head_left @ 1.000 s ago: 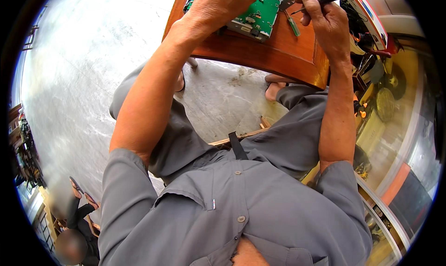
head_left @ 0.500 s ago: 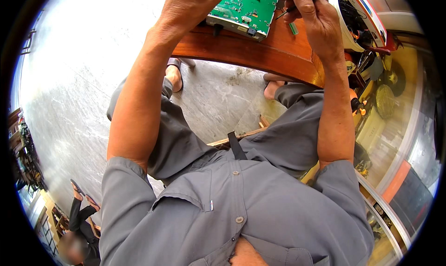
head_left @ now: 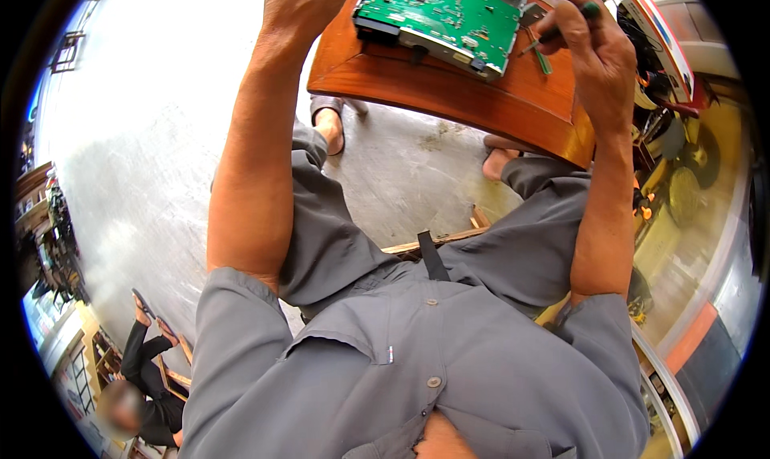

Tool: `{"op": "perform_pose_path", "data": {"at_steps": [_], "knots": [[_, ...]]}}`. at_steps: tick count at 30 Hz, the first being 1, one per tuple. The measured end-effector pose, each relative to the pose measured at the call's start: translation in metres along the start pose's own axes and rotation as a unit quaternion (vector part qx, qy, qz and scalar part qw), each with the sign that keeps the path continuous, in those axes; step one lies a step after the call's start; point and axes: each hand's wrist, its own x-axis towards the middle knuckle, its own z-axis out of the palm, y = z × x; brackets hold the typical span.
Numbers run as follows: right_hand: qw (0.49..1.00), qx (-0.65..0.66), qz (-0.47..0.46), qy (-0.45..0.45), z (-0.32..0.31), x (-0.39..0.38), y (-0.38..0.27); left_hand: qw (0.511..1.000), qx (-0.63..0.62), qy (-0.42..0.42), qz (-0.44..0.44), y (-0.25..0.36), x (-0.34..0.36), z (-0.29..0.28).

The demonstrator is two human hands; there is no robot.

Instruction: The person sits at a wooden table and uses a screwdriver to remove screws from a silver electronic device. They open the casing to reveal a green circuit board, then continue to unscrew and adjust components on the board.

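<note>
A green circuit board (head_left: 437, 14) lies in an open metal chassis (head_left: 449, 52) on the corner of a wooden table (head_left: 449, 86). My right hand (head_left: 593, 54) is closed around a screwdriver (head_left: 591, 10) with a dark green handle. Its thin shaft points down and left, beside the chassis's right edge. Under that hand, a small green strip (head_left: 545, 63) rests on the tabletop. To the left of the chassis is my left hand (head_left: 305, 6), raised and cut off by the upper edge. Its fingers are out of sight.
Right of the table stand a flat box with a red edge (head_left: 662, 38) and a clutter of cables and tools (head_left: 654, 114). My legs are spread beneath the table's front edge. At the lower left, another person (head_left: 148, 379) sits some way off.
My left hand has drawn away from over the chassis's left side, uncovering that corner and more of the table. The whole view has shifted. My right hand keeps the screwdriver near the chassis's right edge.
</note>
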Motion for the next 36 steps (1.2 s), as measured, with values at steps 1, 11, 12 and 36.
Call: {"op": "perform_pose_path", "data": {"at_steps": [1, 11, 12, 36], "knots": [[0.999, 0.027, -0.004, -0.019, -0.004, -0.001, 0.003, 1.0, 0.025, 0.002, -0.016, -0.002, 0.002, -0.003], [0.999, 0.036, -0.008, 0.0, -0.01, 0.005, 0.018, 0.958, 0.244, -0.13, -0.079, -0.038, -0.003, -0.032], [1.0, 0.027, -0.005, 0.0, -0.006, 0.005, 0.016, 0.949, 0.238, -0.151, -0.144, -0.031, -0.004, -0.027], [0.978, -0.099, -0.178, -0.044, 0.074, 0.055, -0.033, 0.934, 0.236, -0.259, -0.075, -0.028, -0.026, -0.021]]}}
